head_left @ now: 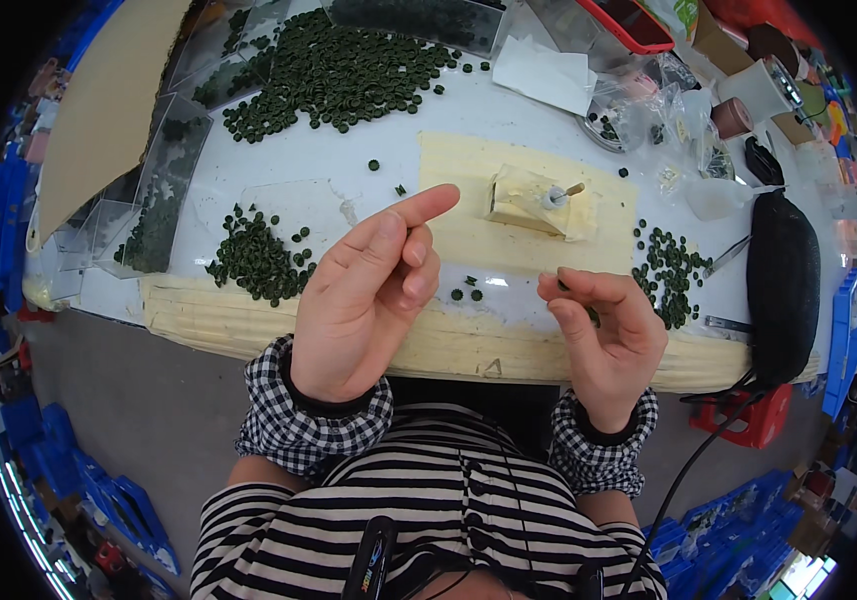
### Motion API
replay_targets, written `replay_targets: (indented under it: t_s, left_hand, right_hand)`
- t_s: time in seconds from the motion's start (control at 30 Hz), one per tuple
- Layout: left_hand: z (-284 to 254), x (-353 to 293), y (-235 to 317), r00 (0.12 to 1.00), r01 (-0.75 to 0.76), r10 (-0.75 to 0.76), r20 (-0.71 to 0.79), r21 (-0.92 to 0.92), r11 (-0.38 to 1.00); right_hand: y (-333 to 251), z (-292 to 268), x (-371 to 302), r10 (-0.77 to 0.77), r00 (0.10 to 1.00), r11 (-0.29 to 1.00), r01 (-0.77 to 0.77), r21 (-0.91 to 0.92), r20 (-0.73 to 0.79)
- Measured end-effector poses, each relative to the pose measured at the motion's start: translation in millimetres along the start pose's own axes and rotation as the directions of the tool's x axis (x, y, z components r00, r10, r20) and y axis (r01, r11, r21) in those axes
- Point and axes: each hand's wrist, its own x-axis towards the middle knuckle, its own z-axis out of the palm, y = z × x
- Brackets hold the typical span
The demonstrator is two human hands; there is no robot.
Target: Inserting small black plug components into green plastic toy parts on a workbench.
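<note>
My left hand [364, 300] is raised above the table's front edge, palm up. Its index finger is stretched out and the other fingers curl loosely; I see nothing held in it. At the right, my right hand [609, 335] pinches a small dark green round piece [563, 285] between thumb and fingers; more dark green shows behind the thumb. A few like pieces [476, 295] lie on the table between my hands. Beyond them stands a tape-wrapped block [529, 203] with a small white fitting and a short brown pin [574, 188] on it.
A pile of green round pieces [259, 258] lies left, a bigger heap [334, 75] behind, and scattered ones [674, 265] right. Clear bins [174, 170] stand far left. White paper [546, 75], plastic bags [684, 125] and a black pouch [784, 285] lie at the right side.
</note>
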Motion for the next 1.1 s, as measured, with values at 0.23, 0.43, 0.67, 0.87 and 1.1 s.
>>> replay_targets:
  t_s: [0.23, 0.43, 0.67, 0.87, 1.1]
  left_hand:
    - [0, 0, -6, 0.997, -0.013, -0.002, 0.081, 0.187, 0.982]
    - [6, 5, -14, 0.996, 0.009, -0.03, 0.087, 0.237, 0.971]
    - [4, 8, -18, 0.994, 0.004, -0.03, 0.104, 0.237, 0.971]
    - [-2, 8, -23, 0.989, -0.052, 0.017, 0.15, 0.232, 0.971]
    - [-2, 6, -23, 0.987, -0.109, 0.066, 0.145, 0.313, 0.943]
  right_hand:
    - [1, 3, 0, 0.047, 0.997, 0.983, -0.058, 0.174, 0.069]
    - [-6, 5, 2, 0.262, 0.958, 0.86, -0.286, 0.423, 0.115]
    - [2, 4, 3, 0.249, 0.958, 0.829, -0.287, 0.48, 0.144]
    - [2, 9, 3, 0.117, 0.992, 0.943, -0.125, 0.308, 0.046]
    - [3, 18, 5, -0.084, 0.996, 0.994, 0.085, 0.067, -0.013]
